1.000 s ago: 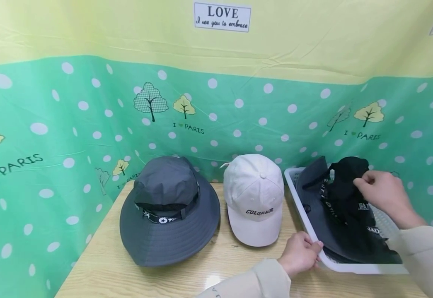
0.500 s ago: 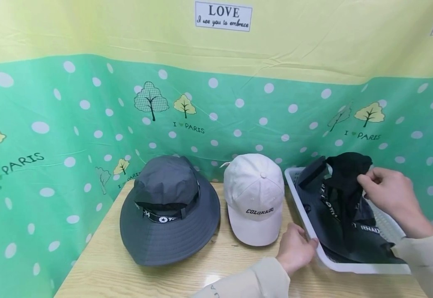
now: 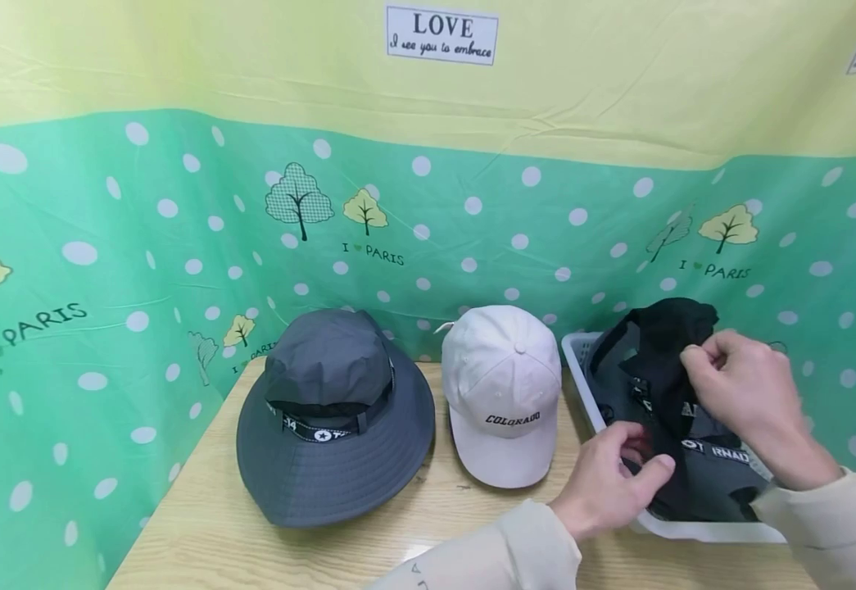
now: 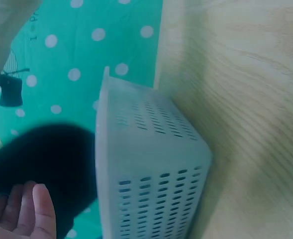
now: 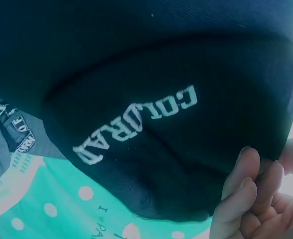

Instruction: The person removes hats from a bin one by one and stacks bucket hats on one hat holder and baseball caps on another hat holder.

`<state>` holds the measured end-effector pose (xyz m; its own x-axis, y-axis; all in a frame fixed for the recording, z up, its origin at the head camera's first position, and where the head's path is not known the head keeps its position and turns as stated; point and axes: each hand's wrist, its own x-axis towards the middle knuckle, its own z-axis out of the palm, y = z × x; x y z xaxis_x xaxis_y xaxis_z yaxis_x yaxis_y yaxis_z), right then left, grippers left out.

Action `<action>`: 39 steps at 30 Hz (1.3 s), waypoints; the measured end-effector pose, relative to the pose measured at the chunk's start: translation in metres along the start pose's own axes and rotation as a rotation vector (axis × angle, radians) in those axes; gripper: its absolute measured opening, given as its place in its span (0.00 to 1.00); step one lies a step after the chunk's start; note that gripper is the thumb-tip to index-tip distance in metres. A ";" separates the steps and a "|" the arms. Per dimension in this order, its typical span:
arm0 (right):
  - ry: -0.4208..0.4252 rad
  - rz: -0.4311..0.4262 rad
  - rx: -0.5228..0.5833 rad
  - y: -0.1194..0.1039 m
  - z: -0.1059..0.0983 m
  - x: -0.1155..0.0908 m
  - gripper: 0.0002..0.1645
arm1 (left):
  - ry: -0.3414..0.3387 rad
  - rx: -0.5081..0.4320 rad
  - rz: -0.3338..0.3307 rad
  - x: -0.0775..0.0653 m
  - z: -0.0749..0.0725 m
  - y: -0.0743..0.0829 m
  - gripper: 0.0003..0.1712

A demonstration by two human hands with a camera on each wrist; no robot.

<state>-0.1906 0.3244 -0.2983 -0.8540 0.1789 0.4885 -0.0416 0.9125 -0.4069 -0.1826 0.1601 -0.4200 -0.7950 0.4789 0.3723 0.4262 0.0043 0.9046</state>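
My right hand [image 3: 748,397] pinches a black baseball cap [image 3: 672,340] and holds it over the white plastic basket [image 3: 708,533]. White COLORADO lettering shows on the cap in the right wrist view, where curled fingers [image 5: 241,199] sit at its edge. My left hand [image 3: 610,483] reaches over the basket's near left rim, thumb and fingers spread apart, right at the cap's lower part. Its fingers look fairly straight in the left wrist view, overlapping the dark cap [image 4: 51,159]. Beneath the cap, a dark grey hat with a lettered band [image 3: 726,453] lies in the basket.
On the wooden table [image 3: 192,524], a dark grey wide-brimmed hat [image 3: 335,475] stands at the left. A white COLORADO cap [image 3: 504,385] sits between it and the basket. Behind the table hangs a green and yellow curtain [image 3: 428,213].
My left hand has let go of the basket rim and moved up and right to the cap. My right hand has lifted the black cap slightly and turned it, then shifted a little left.
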 end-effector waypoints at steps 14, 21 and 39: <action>-0.119 -0.043 0.077 0.006 0.012 -0.015 0.22 | 0.240 0.236 0.185 -0.003 -0.002 -0.004 0.06; -0.164 0.005 0.065 0.039 0.015 -0.028 0.23 | 0.281 0.187 0.144 -0.002 -0.004 -0.002 0.04; -0.633 0.342 0.525 0.087 0.043 -0.042 0.41 | 0.243 -0.039 0.154 0.006 -0.028 0.010 0.04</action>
<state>-0.1807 0.3804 -0.3879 -0.9833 0.0316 -0.1793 0.1684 0.5321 -0.8298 -0.1953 0.1381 -0.4034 -0.8043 0.2468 0.5406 0.5368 -0.0883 0.8390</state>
